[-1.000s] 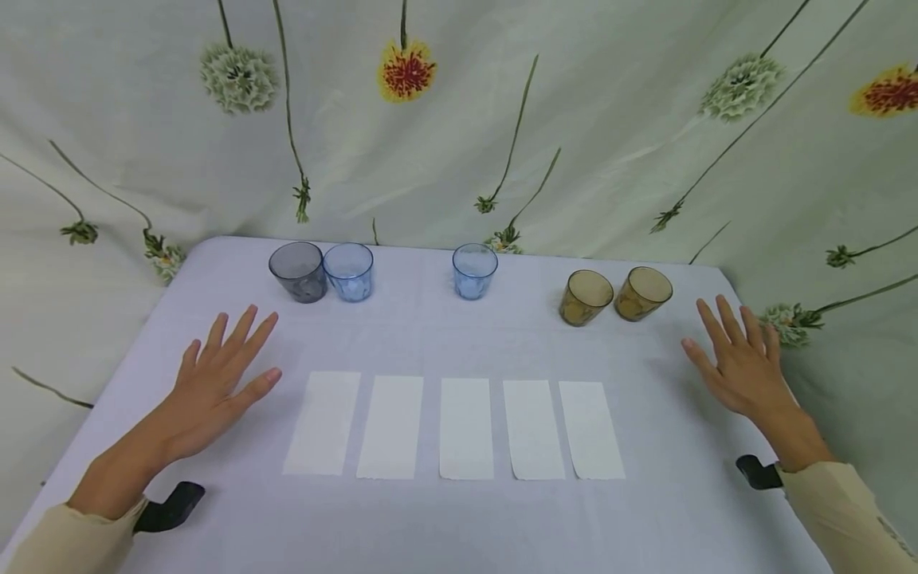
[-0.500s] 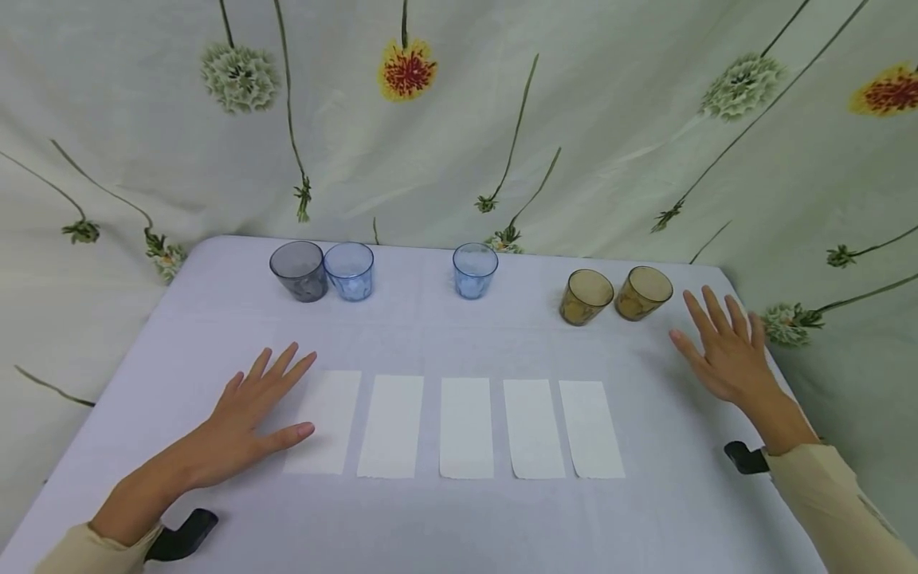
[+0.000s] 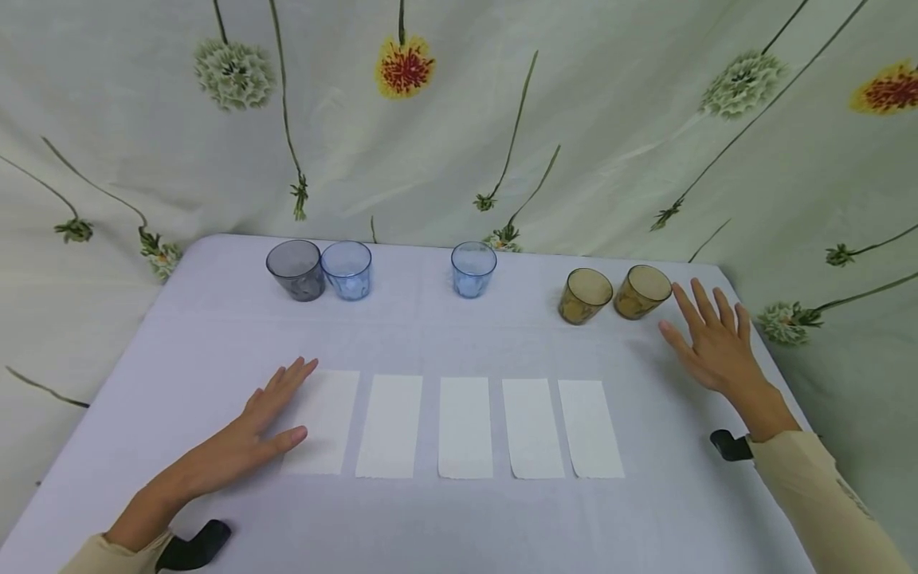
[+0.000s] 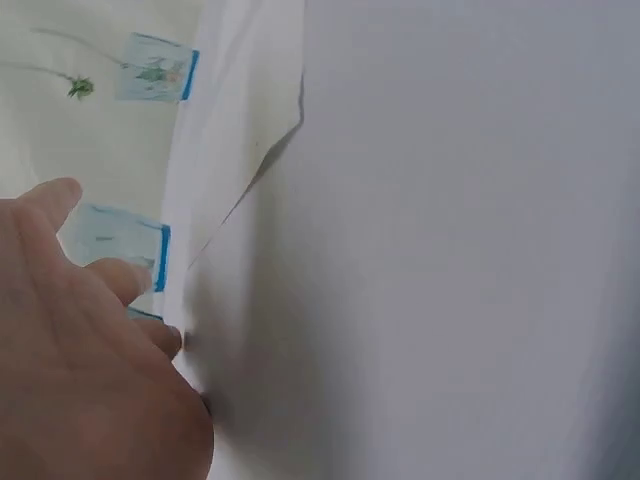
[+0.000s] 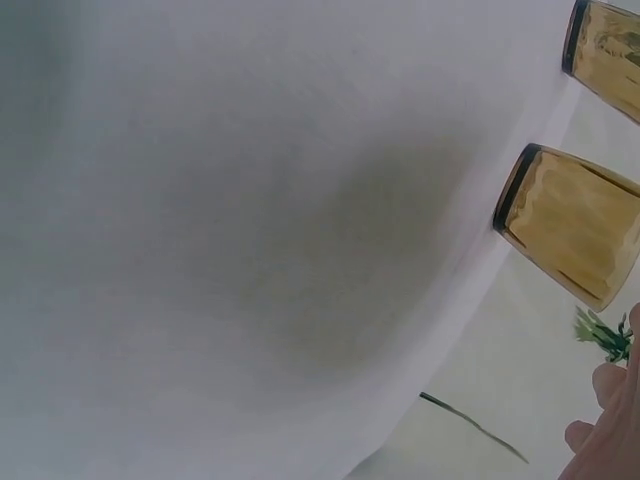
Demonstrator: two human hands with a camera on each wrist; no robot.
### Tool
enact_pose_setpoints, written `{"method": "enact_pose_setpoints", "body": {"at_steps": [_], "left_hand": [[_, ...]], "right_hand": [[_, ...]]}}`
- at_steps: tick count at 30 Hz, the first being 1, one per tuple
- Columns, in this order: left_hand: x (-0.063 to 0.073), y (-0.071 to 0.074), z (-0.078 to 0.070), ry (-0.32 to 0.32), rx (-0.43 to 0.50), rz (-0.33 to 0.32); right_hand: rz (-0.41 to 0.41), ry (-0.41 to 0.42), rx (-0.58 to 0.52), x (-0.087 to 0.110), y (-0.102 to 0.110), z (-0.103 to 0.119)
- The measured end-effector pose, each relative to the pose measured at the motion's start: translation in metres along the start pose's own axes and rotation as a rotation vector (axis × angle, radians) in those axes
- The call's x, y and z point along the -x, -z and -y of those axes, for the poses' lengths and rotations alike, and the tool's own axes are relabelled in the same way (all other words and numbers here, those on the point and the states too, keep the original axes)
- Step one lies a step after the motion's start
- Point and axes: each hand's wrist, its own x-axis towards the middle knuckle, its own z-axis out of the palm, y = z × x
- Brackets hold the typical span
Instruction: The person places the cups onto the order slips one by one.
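My left hand (image 3: 247, 434), fingers straight and holding nothing, is over the left edge of the leftmost white paper strip (image 3: 326, 422). At the right, my right hand (image 3: 717, 347) has its fingers spread, the fingertips close to the rim of the right amber glass (image 3: 643, 292). A second amber glass (image 3: 585, 296) stands just left of that one. Along the back stand a grey glass (image 3: 297, 271) and a blue glass (image 3: 347, 272) side by side, with another blue glass (image 3: 474, 270) nearer the middle. In the right wrist view the nearer amber glass (image 5: 570, 225) stands beyond the fingers.
Several white paper strips lie in a row across the white-covered table (image 3: 459, 526), among them a middle strip (image 3: 465, 428) and a rightmost strip (image 3: 591, 429). A flower-printed cloth (image 3: 602, 119) hangs right behind the table's back edge.
My left hand has moved right and toward me, reaching the leftmost strip. My right hand has shifted left and slightly away from me, toward the right amber glass. The glasses and strips stay put.
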Motion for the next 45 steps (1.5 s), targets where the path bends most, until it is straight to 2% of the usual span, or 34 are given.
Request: {"method": "enact_pose_setpoints", "body": {"at_steps": [3,10,12,22,32,45], "left_hand": [[0.002,0.000,0.002,-0.009,0.026,0.005],[0.002,-0.001,0.002,0.039,0.068,0.026],[0.002,-0.001,0.003,0.035,0.072,0.031],[-0.001,-0.003,0.009,0.035,-0.012,0.064],[-0.001,-0.005,0.012,-0.008,-0.054,0.069],[0.000,-0.003,0.010,0.019,0.013,0.080]], "right_hand": [[0.002,-0.003,-0.009,-0.002,0.000,0.000],[-0.008,-0.013,-0.010,-0.008,0.002,-0.001],[-0.007,-0.014,-0.011,-0.011,0.002,0.000],[-0.016,-0.004,-0.047,-0.025,0.007,0.000],[-0.039,0.042,-0.142,-0.035,0.001,0.000],[-0.057,0.049,-0.167,-0.047,-0.003,0.005]]}}
